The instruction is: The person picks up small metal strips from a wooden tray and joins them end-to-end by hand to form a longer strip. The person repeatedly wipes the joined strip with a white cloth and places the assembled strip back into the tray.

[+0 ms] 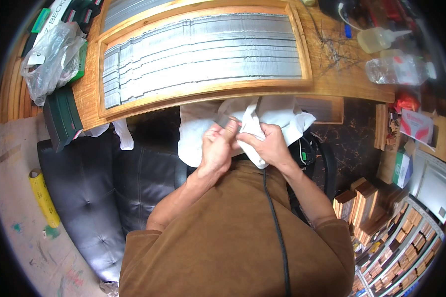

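Note:
A white cloth [193, 133] is spread over my lap, below the table edge. My right hand [270, 143] grips a bunched fold of it [251, 124], thumb pointing toward my other hand. Close beside it, my left hand [218, 148] is closed, its thumb and fingers pinched together near a small, thin greyish piece that is too unclear to name. The fingertips of both hands almost meet at the cloth. Just beyond them, a wooden-framed tray [203, 90] on the table holds rows of thin, silvery metal strips [208, 52] packed tightly together.
The wooden table [332, 84] carries a squeeze bottle [376, 39], a clear plastic bottle [399, 70], scattered dark slivers [337, 52] and a plastic bag [54, 59]. A black padded seat [84, 193] lies left, a yellow roll [44, 198] on the floor, wooden pieces [359, 208] at right.

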Available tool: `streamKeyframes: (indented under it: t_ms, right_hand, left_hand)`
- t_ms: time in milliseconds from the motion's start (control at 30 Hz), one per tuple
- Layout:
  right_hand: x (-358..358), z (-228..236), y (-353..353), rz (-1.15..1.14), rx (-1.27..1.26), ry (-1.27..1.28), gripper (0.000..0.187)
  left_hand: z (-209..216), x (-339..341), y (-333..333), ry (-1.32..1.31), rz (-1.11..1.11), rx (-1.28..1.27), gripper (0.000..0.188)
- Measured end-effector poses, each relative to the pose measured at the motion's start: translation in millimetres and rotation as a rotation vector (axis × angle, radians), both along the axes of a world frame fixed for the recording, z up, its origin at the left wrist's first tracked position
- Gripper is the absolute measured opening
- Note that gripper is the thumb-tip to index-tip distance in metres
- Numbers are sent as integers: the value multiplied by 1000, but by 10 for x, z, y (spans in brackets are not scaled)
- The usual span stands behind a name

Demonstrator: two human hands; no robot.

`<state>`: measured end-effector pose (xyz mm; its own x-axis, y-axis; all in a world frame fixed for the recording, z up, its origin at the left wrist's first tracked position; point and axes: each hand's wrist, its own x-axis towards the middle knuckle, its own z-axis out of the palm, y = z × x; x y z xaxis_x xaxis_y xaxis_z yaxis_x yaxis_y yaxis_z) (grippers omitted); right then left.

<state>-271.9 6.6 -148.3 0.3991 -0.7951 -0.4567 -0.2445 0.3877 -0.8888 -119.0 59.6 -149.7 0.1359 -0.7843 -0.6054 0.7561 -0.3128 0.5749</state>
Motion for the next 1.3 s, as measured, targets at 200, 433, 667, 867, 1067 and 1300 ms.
streamKeyframes:
  t_ms: [200, 433, 667, 867, 1067, 1300]
  right_hand:
    - [19, 126, -27, 26, 1, 92, 31]
    - [-260, 41, -7, 154, 74, -146, 13]
    - [-301, 18, -87, 130, 206, -242, 22]
    - [1, 180, -105, 61, -9, -51, 27]
    - [-287, 71, -120, 265, 22, -129, 16]
    - [-415, 457, -230, 104, -738, 486, 33]
  left_hand:
    - [24, 39, -30, 78, -25, 44, 15]
    - [21, 207, -64, 56, -38, 0, 17]
    - [67, 176, -63, 67, 39, 34, 18]
    - [-33, 61, 20, 19, 8, 42, 16]
    - [46, 339, -24, 92, 27, 8, 19]
    - [303, 700, -50, 56, -46, 79, 19]
